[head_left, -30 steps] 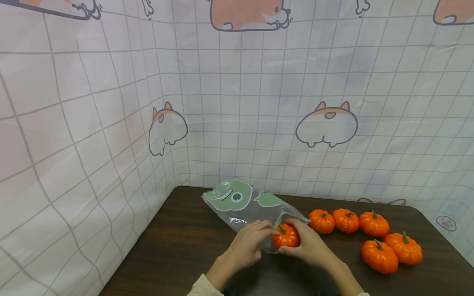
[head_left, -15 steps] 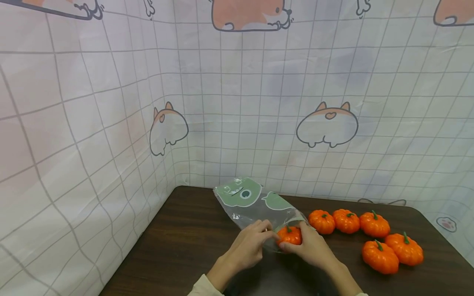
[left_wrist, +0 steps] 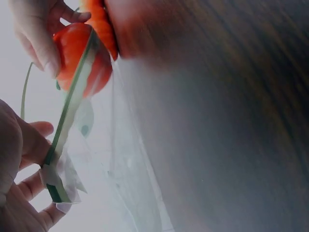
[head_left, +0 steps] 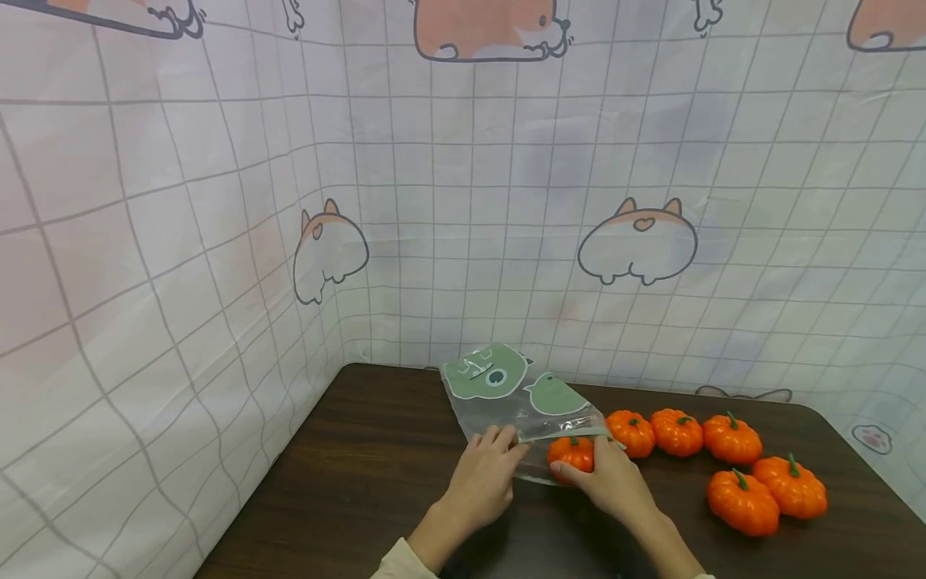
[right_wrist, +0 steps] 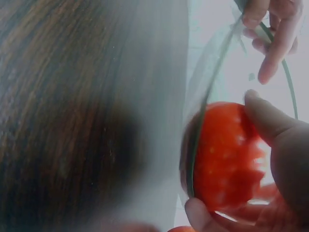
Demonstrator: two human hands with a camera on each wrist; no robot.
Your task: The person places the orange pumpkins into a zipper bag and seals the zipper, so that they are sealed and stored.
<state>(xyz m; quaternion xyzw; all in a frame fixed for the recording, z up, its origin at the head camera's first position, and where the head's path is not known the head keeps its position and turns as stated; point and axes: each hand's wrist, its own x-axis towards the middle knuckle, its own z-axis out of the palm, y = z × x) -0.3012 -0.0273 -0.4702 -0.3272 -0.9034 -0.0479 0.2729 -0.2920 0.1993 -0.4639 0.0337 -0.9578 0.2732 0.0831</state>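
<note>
A small orange pumpkin point(head_left: 571, 453) with a green stem is gripped by my right hand point(head_left: 620, 481), thumb on its near side. It sits at the mouth of a clear plastic bag point(head_left: 481, 412) printed with green cartoon figures. The bag's green-edged rim point(left_wrist: 67, 108) crosses in front of the pumpkin in the left wrist view, and part of the pumpkin point(right_wrist: 224, 150) shows through the film in the right wrist view. My left hand point(head_left: 483, 481) pinches the rim at the mouth's left end.
Several more orange pumpkins point(head_left: 676, 432) stand on the dark wooden table point(head_left: 347, 474) to the right, the closest one point(head_left: 632, 434) just beyond my right hand. A white gridded cloth point(head_left: 470, 209) with dog drawings hangs behind the table and along its left side.
The bag has slid and turned to the right, its rim now stretched across above the pumpkin. My right hand has carried the pumpkin slightly right, and my left fingers have moved up along the rim.
</note>
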